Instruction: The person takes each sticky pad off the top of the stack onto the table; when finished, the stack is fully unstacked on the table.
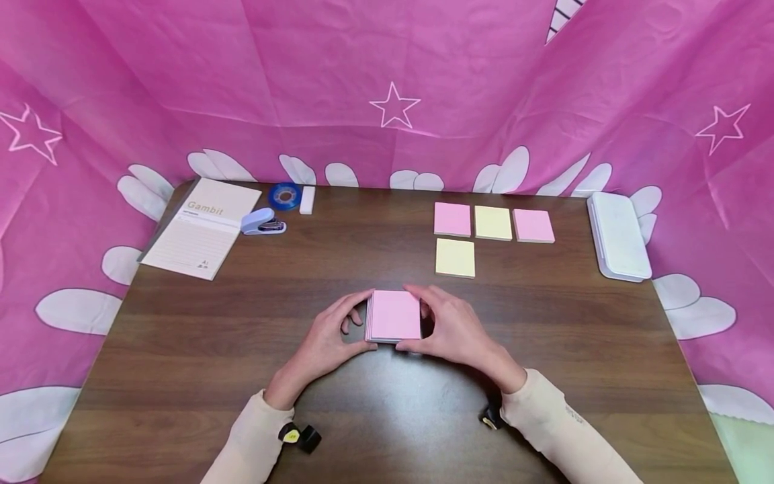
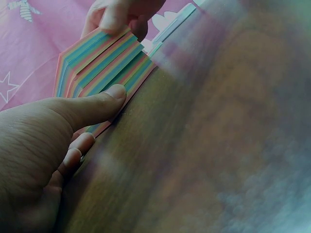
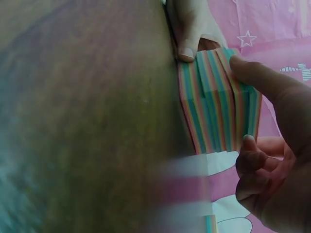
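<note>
A stack of sticky note pads [image 1: 396,314] with a pink top sheet stands on the wooden table in front of me. Its striped edges in pink, yellow, green and blue show in both wrist views, where the layered pads [image 3: 214,102] sit slightly out of line. My left hand [image 1: 331,334] grips the stack's left side, its thumb low on the near edge in the left wrist view. From the right, my right hand [image 1: 455,327] holds the upper pads between thumb and fingers. The stack's underside is hidden.
Behind the stack lie two pink pads [image 1: 452,219] [image 1: 534,225] and two yellow pads [image 1: 492,222] [image 1: 455,257]. A white case [image 1: 619,235] is far right. At the left are a notebook [image 1: 202,228], stapler [image 1: 263,222], blue tape roll [image 1: 284,195] and white block [image 1: 307,199].
</note>
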`<state>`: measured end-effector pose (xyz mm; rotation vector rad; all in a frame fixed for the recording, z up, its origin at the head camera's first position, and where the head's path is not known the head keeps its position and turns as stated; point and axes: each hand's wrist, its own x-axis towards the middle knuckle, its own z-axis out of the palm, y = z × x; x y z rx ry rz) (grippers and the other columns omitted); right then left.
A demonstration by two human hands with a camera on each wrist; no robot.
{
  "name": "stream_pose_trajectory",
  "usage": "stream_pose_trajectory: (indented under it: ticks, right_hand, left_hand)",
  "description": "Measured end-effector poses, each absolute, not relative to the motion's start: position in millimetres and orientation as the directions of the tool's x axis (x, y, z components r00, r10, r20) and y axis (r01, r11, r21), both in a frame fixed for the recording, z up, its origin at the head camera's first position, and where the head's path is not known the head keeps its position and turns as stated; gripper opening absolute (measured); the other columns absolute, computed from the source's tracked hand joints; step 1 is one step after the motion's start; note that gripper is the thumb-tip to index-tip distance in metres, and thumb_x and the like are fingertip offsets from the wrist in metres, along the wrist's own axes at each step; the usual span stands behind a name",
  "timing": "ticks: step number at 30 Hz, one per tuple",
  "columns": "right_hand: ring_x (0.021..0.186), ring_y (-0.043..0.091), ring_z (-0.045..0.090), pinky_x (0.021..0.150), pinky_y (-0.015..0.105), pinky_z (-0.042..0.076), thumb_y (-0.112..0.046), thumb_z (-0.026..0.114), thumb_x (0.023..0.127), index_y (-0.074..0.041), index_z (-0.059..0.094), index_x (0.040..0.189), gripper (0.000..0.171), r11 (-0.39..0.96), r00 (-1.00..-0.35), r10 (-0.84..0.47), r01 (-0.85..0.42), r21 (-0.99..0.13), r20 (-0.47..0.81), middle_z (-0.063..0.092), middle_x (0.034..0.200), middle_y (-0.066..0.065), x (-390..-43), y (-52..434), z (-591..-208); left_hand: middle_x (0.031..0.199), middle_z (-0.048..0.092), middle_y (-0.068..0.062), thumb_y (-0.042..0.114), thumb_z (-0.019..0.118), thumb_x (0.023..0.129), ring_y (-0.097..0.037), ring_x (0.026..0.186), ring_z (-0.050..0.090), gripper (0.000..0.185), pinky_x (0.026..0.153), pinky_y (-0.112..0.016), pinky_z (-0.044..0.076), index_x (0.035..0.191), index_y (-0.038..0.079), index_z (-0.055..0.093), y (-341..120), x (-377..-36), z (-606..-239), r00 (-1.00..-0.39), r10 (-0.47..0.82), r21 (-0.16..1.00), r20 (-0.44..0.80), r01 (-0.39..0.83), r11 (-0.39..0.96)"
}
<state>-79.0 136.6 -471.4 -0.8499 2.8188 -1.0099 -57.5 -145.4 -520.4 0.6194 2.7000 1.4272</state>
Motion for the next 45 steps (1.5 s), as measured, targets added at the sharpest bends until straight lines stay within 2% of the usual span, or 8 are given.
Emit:
stream_pose_trajectory:
  ticks: [9,16,23,33,38,45]
  right_hand:
    - [0.083,0.012,0.054,0.07,0.029,0.045,-0.041,0.105,0.073,-0.008,0.068,0.146,0.088,0.597,-0.846,-0.5,-0.493,-0.632,0.188,0.058,0.097,-0.003,-77.6,137.3,-474.0]
    - [0.086,0.014,0.055,0.072,0.03,0.046,-0.037,0.106,0.07,-0.008,0.069,0.145,0.089,0.561,-0.862,-0.459,-0.468,-0.683,0.213,0.06,0.099,-0.001,-84.6,155.8,-467.6]
    - [0.085,0.016,0.054,0.069,0.03,0.046,-0.028,0.107,0.071,-0.008,0.066,0.149,0.091,0.563,-0.878,-0.434,-0.439,-0.7,0.202,0.06,0.1,0.002,-99.5,191.1,-464.0]
    - [0.084,0.017,0.053,0.068,0.028,0.044,-0.017,0.106,0.071,-0.01,0.067,0.146,0.085,0.598,-0.894,-0.398,-0.422,-0.681,0.205,0.059,0.098,0.002,-124.5,251.9,-472.0]
    - [0.084,0.019,0.051,0.069,0.027,0.041,-0.018,0.104,0.077,-0.012,0.065,0.148,0.081,0.635,-0.918,-0.357,-0.375,-0.675,0.174,0.057,0.098,0.005,-134.7,282.8,-481.7]
    - [0.091,0.021,0.051,0.074,0.022,0.041,-0.021,0.102,0.081,-0.008,0.062,0.152,0.083,0.693,-0.95,-0.291,-0.293,-0.659,0.116,0.058,0.106,0.008,-146.8,313.4,-490.3]
  left_hand:
    - [0.124,0.063,-0.001,0.014,0.103,0.08,-0.015,0.093,0.056,0.096,0.076,-0.027,0.047,0.162,0.02,0.055,-145.7,-58.1,-521.0,-0.923,0.359,0.803,0.142,0.319,0.504]
    - [0.127,0.063,-0.001,0.013,0.104,0.079,-0.015,0.091,0.055,0.098,0.075,-0.026,0.046,0.163,0.021,0.055,-145.3,-58.3,-521.5,-0.925,0.355,0.803,0.132,0.31,0.51]
    - [0.125,0.063,0.0,0.011,0.104,0.078,-0.015,0.09,0.055,0.099,0.074,-0.026,0.046,0.164,0.022,0.054,-144.9,-58.2,-520.7,-0.929,0.351,0.806,0.118,0.296,0.513]
    - [0.125,0.064,0.0,0.011,0.104,0.077,-0.013,0.089,0.055,0.1,0.074,-0.026,0.047,0.163,0.021,0.055,-144.5,-58.0,-521.4,-0.924,0.355,0.801,0.143,0.319,0.506]
    - [0.126,0.064,0.0,0.011,0.104,0.078,-0.013,0.09,0.055,0.1,0.074,-0.026,0.046,0.164,0.021,0.054,-144.2,-57.8,-520.2,-0.923,0.357,0.805,0.143,0.319,0.5]
    - [0.124,0.064,-0.002,0.009,0.104,0.076,-0.014,0.088,0.054,0.102,0.074,-0.026,0.045,0.164,0.019,0.054,-144.3,-56.8,-520.2,-0.922,0.354,0.815,0.157,0.324,0.481]
